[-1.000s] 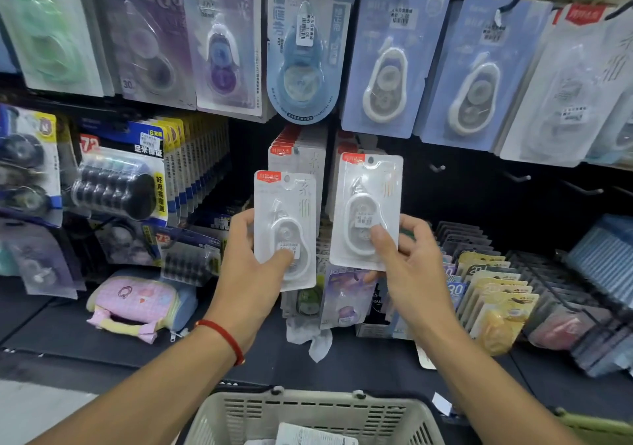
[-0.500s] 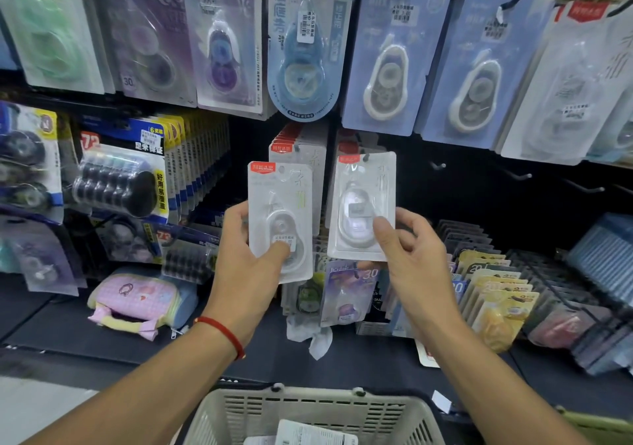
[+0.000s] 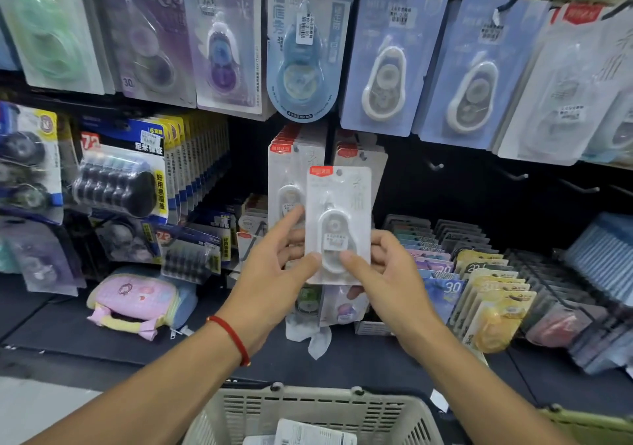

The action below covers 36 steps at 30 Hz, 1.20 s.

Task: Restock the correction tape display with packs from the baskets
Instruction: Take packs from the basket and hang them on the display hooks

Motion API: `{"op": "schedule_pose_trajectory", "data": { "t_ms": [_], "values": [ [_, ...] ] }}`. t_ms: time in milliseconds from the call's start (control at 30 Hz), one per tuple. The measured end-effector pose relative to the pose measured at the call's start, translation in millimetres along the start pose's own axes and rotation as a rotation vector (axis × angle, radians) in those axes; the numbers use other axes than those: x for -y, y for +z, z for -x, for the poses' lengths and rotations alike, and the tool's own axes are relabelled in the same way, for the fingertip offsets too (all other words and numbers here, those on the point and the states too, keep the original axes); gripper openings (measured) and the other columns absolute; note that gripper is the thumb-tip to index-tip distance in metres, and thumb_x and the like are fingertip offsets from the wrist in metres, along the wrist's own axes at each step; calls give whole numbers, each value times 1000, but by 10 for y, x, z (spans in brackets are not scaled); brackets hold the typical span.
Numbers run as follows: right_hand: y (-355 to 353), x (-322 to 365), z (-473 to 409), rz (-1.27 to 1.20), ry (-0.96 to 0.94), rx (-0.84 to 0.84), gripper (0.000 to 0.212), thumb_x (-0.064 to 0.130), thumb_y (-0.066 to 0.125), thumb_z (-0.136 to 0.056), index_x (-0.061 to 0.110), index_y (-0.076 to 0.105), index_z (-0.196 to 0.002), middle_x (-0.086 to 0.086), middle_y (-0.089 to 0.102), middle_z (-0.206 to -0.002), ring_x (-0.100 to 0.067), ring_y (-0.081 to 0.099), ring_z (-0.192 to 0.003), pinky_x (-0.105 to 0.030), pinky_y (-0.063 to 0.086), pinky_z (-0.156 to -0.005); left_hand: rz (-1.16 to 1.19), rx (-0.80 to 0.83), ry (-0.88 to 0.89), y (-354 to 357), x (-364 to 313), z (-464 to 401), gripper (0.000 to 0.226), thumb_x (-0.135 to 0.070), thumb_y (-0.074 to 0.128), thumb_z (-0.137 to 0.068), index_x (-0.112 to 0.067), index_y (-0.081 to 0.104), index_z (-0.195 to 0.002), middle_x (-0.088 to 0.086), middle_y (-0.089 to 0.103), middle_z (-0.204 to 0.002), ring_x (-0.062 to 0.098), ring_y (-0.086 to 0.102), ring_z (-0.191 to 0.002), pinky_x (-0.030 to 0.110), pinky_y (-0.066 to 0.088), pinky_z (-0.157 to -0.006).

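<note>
One white correction tape pack (image 3: 337, 205) with a red label is upright in front of the display, held between both hands. My left hand (image 3: 274, 273) has its thumb on the pack's lower front and its index finger stretched up beside it. My right hand (image 3: 387, 273) pinches the pack's lower right, thumb in front. Just behind hang two stacks of the same white packs: the left stack (image 3: 286, 170) and the right stack (image 3: 363, 157). A beige basket (image 3: 308, 407) below my arms holds more packs (image 3: 308, 434).
Larger tape packs (image 3: 390, 54) hang in the row above. Bare hooks (image 3: 435, 165) stick out of the black panel to the right. Trays of upright packs (image 3: 486, 294) fill the lower right shelf. A pink pouch (image 3: 133, 300) lies lower left. A green basket edge (image 3: 589, 424) shows bottom right.
Each hand held its own pack before. The left pack is gone from my left hand, and that hand has moved right onto the pack in my right hand.
</note>
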State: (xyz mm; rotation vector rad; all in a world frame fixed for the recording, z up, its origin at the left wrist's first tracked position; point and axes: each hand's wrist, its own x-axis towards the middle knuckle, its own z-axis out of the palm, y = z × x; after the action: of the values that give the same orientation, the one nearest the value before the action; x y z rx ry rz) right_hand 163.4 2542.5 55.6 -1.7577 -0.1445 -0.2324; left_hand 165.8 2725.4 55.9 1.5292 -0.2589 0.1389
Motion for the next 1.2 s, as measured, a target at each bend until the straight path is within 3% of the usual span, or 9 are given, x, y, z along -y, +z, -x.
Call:
{"op": "schedule_pose_trajectory", "data": {
  "t_ms": [133, 333, 467, 667, 767, 833, 900, 1033, 1200],
  "values": [
    [-28, 39, -17, -125, -71, -105, 22, 24, 70, -101, 21, 61, -121, -1, 78, -106, -21, 75, -78, -33, 59, -58, 11, 104, -31, 21, -71, 39, 67, 12, 63, -95, -35, 59, -142, -26, 71, -127, -2, 63, -125, 20, 56, -97],
    [-61, 169, -25, -216, -105, -164, 37, 28, 70, -99, 19, 63, -134, 1, 79, -113, -24, 78, -86, -29, 60, -58, 90, 142, -24, 66, -155, 76, 69, 17, 62, -94, -33, 58, -142, -24, 61, -143, -5, 54, -136, 23, 52, -108],
    [-80, 245, 11, -217, -143, -209, 46, 40, 74, -89, 21, 65, -131, 0, 81, -106, -37, 75, -74, -39, 63, -56, 150, 172, -22, 66, -165, 80, 71, 16, 68, -90, -35, 62, -139, -29, 63, -140, -4, 54, -135, 30, 51, -111],
    [-69, 184, -10, -204, -148, -221, 42, 40, 73, -94, 22, 67, -131, 0, 81, -104, -23, 79, -84, -29, 62, -61, 123, 201, 2, 62, -150, 41, 69, 4, 72, -90, -42, 62, -140, -31, 62, -140, -9, 55, -133, 28, 51, -111],
    [-150, 32, -88, 239, -75, -228, 60, 54, 66, -96, 23, 55, -146, 4, 74, -121, -17, 71, -111, -37, 61, -88, -179, 106, 47, -14, -61, -23, 63, -5, 68, -97, -46, 56, -143, -20, 58, -148, -6, 51, -137, 36, 43, -120],
    [-215, -117, -106, 722, -91, -243, 66, 48, 60, -102, 18, 41, -158, 0, 55, -148, -19, 51, -136, -42, 48, -109, -476, 29, 150, -111, 24, -81, 58, -18, 69, -97, -38, 55, -149, -18, 51, -154, -5, 43, -142, 36, 35, -125],
    [-232, -199, -106, 933, -254, -199, 62, 34, 59, -105, 15, 38, -160, -2, 42, -161, -21, 37, -148, -43, 38, -119, -741, -20, 284, -204, 86, -165, 60, -23, 71, -94, -27, 55, -151, -10, 44, -162, 7, 34, -151, 38, 29, -127],
    [-150, -208, -335, 1134, -546, -21, 65, 25, 63, -103, 15, 37, -162, -4, 22, -174, -24, 21, -161, -41, 25, -127, -1023, -14, 408, -257, 175, -309, 70, -26, 74, -89, -17, 48, -154, 4, 25, -173, 27, 20, -160, 47, 30, -126],
    [65, -155, -847, 1364, -439, -18, 66, 24, 56, -100, 11, 33, -161, -8, 7, -176, -27, 15, -161, -46, 33, -123, -1247, 23, 413, -259, 256, -359, 82, -28, 70, -89, -19, 34, -162, 9, 7, -177, 30, 13, -163, 50, 34, -123]
  ]
}}
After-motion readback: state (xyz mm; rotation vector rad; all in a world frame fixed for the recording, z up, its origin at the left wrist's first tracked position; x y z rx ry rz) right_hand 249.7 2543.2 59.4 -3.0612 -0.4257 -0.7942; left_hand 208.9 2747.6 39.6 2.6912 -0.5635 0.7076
